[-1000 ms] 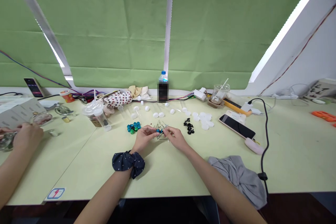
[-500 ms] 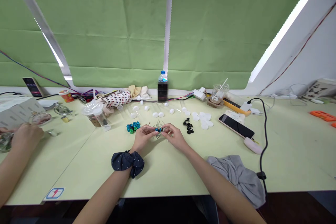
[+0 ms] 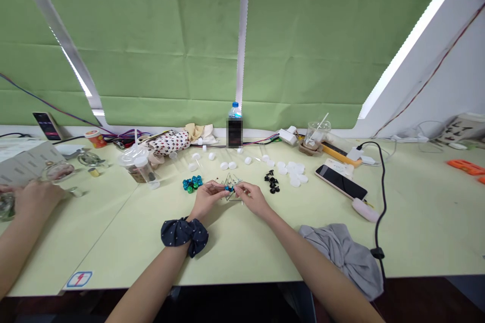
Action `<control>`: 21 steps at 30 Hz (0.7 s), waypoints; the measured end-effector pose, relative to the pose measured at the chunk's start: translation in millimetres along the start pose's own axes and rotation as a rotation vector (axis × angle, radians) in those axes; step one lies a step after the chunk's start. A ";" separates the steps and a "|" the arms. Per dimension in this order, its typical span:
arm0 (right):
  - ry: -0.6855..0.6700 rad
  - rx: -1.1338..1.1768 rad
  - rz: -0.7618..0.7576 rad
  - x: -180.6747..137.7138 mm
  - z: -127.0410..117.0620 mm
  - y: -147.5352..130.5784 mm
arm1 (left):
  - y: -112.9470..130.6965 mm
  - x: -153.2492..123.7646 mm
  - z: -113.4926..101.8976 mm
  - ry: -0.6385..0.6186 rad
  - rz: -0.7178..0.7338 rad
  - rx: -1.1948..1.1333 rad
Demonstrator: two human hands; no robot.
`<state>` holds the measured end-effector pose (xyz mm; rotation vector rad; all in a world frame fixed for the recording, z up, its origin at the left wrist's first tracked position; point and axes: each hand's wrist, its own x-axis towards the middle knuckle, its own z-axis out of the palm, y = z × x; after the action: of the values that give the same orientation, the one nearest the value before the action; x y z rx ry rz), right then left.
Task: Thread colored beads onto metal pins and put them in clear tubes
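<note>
- Left hand [image 3: 204, 200]: narrow, thumb and fingertips pinched on the left end of a small blue piece [image 3: 229, 189]; navy scrunchie [image 3: 184, 236] with white dots around the wrist.
- Right hand [image 3: 254, 199]: narrow too, thumb and fingertips pinched at the right end of the same piece.
- Small blue piece: between the two hands, near the middle of the pale table [image 3: 235, 252]; exact form too small and too covered by fingers to tell.
- Thin metal rods [image 3: 229, 178]: crossed in a loose heap, behind and below the fingertips.
- Glossy blue and green beads [image 3: 194, 182]: clustered just beside the left hand, on its outer side.
- Black mushroom-shaped pieces [image 3: 273, 182]: grouped near the right hand, beyond its outer side.
- White discs [image 3: 296, 172]: partly overlapping, just beyond the black pieces.
- White caps [image 3: 232, 165]: scattered in a row behind the hands, among clear tubes.
- Water bottle [image 3: 235, 109]: upright at the back, blue-capped, lower part pixelated.
- Smartphone [image 3: 341, 182]: lying flat, screen up, at right, near a pink case [image 3: 365, 210].
- Gray cloth [image 3: 344, 257]: crumpled at the front edge, beside the right forearm.
- Co-worker's hand [image 3: 39, 199]: at far left, well apart; grip impossible to tell.
</note>
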<state>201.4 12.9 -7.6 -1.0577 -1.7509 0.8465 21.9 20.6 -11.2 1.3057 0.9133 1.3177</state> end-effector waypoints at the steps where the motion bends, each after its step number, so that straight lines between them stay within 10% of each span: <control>1: -0.002 -0.002 0.002 0.0 -0.2 -0.2 | -0.3 0.0 -0.2 -0.002 -0.001 -0.002; 21: 0.001 0.081 0.025 -1.2 1.2 -0.8 | 0.1 -0.1 0.9 0.021 0.010 -0.030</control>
<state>200.3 11.4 -7.9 -1.0288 -1.6913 0.9241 22.7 20.4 -11.1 1.2767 0.8990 1.3502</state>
